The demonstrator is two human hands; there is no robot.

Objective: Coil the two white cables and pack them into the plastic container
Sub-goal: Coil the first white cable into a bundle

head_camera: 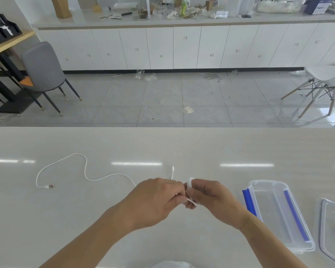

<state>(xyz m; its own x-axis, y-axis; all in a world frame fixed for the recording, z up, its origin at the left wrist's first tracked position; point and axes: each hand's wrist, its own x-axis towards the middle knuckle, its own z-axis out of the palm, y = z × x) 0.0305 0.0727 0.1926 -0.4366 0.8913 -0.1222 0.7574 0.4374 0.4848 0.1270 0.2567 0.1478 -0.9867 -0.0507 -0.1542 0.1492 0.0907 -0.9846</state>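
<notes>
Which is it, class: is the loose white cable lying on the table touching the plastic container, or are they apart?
Apart. The head view shows the loose cable left of both hands, the container right, bare table between.

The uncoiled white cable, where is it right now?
In the head view, the uncoiled white cable lies loose on the table, left of both hands.

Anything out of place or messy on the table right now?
Nothing damaged or spilled. One white cable lies loose and uncoiled on the pale tabletop. The clear plastic container with blue clips sits open and empty, its clear lid beside it. Both hands hold the small white coil.
</notes>
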